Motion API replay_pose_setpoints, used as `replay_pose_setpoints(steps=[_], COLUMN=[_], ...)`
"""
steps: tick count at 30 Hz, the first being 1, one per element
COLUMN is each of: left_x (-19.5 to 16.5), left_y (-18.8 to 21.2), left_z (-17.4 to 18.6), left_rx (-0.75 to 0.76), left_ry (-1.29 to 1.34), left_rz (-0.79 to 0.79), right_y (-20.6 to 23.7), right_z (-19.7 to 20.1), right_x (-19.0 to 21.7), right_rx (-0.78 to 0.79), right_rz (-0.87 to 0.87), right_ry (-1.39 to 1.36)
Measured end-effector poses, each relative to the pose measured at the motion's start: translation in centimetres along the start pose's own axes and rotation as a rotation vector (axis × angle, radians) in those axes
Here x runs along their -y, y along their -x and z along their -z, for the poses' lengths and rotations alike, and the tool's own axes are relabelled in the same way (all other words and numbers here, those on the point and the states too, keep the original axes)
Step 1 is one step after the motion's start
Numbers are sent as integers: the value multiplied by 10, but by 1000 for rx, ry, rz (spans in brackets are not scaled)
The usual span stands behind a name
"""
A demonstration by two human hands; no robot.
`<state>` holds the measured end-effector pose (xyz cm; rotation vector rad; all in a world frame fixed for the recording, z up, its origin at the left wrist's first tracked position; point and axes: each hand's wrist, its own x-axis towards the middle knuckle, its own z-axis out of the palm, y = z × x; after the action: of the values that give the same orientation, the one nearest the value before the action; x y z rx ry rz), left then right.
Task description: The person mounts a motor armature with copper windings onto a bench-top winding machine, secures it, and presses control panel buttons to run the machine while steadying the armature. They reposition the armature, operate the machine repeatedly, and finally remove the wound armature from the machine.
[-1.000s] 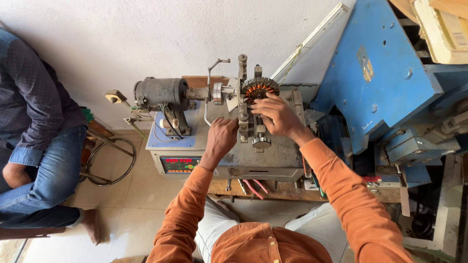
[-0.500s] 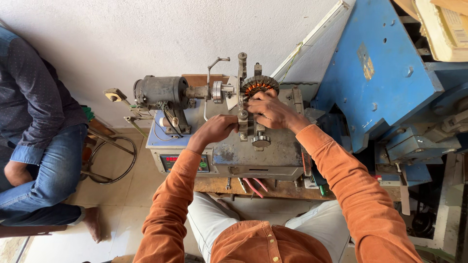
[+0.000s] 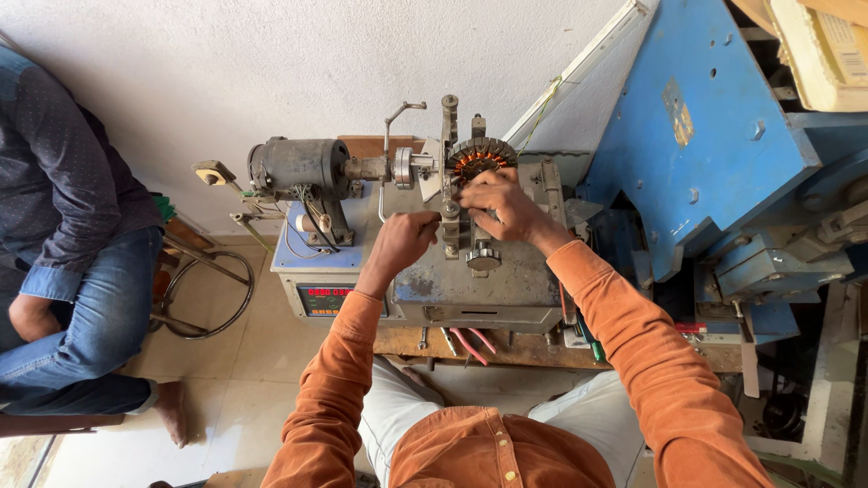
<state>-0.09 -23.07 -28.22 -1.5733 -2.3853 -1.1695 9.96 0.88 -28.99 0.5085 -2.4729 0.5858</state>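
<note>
Right hand [image 3: 502, 210]: fingers curled closed over the copper-wound stator [image 3: 481, 155]. Left hand [image 3: 402, 242]: fingers bent at the metal bracket [image 3: 449, 212], grip apparently closed; contact partly hidden.

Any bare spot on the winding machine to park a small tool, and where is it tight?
Bare patch: the grey top plate, between the knob and the front edge. A smaller blue patch lies below the motor. Crowded: around the copper-wound stator, where the right hand and left hand work at the upright bracket.
</note>
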Motion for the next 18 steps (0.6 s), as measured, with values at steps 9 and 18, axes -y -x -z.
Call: replay_pose_setpoints(steps=[9,18], left_x=[11,8], left_y=[-15,-17], left_z=[2,7], left_rx=[125,149], left_ry=[-129,-164], left_rz=[-152,81], right_y=[-1,-28], right_z=[13,9], right_x=[8,4], right_rx=[32,99], right_rz=[-30,-70], right_ry=[-47,61])
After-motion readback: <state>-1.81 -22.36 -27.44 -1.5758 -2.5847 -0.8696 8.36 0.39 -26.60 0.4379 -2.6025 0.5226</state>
